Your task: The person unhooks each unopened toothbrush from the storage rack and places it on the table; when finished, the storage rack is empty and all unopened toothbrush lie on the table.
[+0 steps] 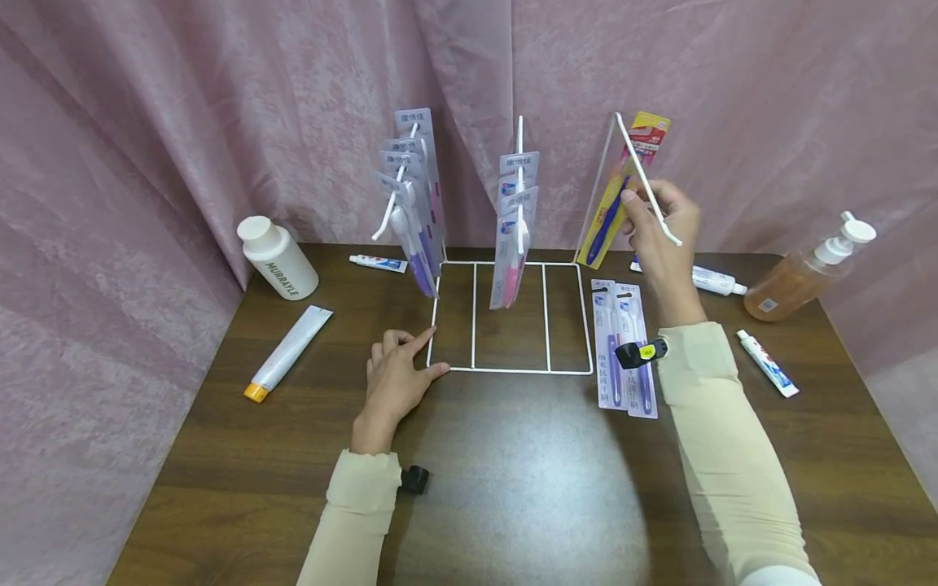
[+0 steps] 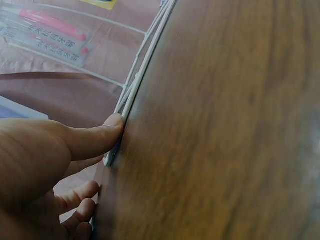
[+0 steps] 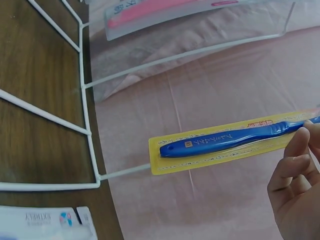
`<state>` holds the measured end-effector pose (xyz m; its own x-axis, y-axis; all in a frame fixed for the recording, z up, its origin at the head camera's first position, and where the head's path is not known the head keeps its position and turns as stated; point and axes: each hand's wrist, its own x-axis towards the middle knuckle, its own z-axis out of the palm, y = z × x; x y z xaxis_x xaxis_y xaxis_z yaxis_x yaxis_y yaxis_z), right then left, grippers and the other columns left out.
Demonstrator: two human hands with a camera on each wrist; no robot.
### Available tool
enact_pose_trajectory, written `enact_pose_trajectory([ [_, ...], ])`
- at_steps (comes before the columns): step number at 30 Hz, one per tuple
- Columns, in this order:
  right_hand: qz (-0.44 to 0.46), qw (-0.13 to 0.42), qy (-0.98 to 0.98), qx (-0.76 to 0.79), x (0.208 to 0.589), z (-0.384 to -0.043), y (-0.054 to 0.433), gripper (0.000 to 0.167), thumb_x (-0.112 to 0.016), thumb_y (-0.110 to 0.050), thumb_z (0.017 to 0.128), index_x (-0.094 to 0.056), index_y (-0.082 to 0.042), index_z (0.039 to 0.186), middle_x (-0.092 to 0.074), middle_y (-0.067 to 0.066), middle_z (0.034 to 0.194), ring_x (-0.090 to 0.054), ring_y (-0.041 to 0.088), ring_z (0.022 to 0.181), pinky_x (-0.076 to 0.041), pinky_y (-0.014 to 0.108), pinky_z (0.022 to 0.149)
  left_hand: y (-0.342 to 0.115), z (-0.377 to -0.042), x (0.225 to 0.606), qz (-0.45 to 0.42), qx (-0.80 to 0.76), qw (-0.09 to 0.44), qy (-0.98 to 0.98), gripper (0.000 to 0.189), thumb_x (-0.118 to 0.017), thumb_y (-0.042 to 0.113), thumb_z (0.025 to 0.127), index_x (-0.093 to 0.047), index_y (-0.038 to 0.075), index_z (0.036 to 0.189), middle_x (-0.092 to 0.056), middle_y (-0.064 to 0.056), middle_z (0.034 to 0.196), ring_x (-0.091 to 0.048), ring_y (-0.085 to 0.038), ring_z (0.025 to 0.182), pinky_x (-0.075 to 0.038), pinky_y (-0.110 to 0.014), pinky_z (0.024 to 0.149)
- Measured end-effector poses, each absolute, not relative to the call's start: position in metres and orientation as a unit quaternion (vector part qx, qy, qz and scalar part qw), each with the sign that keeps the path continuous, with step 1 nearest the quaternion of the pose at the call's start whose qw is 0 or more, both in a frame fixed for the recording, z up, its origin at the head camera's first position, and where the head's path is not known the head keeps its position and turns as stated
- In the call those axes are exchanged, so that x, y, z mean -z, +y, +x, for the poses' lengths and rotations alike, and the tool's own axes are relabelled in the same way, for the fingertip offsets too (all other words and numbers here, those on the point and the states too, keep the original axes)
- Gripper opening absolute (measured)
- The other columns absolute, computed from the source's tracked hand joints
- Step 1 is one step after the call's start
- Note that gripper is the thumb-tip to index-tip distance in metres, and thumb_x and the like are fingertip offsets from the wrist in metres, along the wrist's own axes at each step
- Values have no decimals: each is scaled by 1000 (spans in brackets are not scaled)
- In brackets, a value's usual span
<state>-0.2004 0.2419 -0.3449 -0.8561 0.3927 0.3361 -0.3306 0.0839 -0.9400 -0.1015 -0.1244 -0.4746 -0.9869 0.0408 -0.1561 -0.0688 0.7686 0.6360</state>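
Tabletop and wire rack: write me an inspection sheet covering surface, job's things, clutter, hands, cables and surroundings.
Surface: brown wood-grain table, glare toward the front.
Job's things: white wire rack, toothbrush packs hanging from it; yellow pack at its right, whether hung unclear.
Clutter: two loose packs lying right of the rack; tubes, white bottle and pump bottle toward the sides.
Hands: left hand touches the rack's front left corner; right hand pinches the yellow pack.
Cables: nothing seen.
Surroundings: pink curtain behind.

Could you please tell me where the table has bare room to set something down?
The widest patch lies in front of the rack, between both sleeves. Another lies between the orange-capped tube and left hand. Right of the rack is crowded with toothbrush packs, tubes and the pump bottle.
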Motion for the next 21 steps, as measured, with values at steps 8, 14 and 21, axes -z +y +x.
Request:
enact_pose_trajectory([
  [8, -37, 266, -692, -670, 351, -186, 260, 29, -74, 2, 106, -76, -22, 91, -71, -13, 75, -59, 0, 51, -49, 14, 53, -124, -102, 473, -9, -341, 78, 937, 74, -88, 40, 102, -59, 27, 169, -50, -18, 154, -43, -44, 131, -37, -58, 110],
  [14, -112, 209, -717, -655, 361, -172, 280, 9, -80, -6, 105, -82, -12, 99, -70, -13, 71, -56, 1, 54, -45, 14, 54, -126, -105, 477, -9, -343, 86, 935, 77, -88, 41, 102, -57, 27, 170, -49, -17, 155, -42, -44, 133, -35, -60, 113],
  [21, -167, 138, -770, -601, 380, -149, 306, 8, -77, -22, 109, -81, -15, 107, -67, -18, 81, -56, 0, 64, -46, 15, 59, -124, -102, 472, -6, -343, 89, 935, 75, -87, 39, 102, -57, 26, 170, -49, -20, 155, -42, -46, 133, -36, -60, 114],
])
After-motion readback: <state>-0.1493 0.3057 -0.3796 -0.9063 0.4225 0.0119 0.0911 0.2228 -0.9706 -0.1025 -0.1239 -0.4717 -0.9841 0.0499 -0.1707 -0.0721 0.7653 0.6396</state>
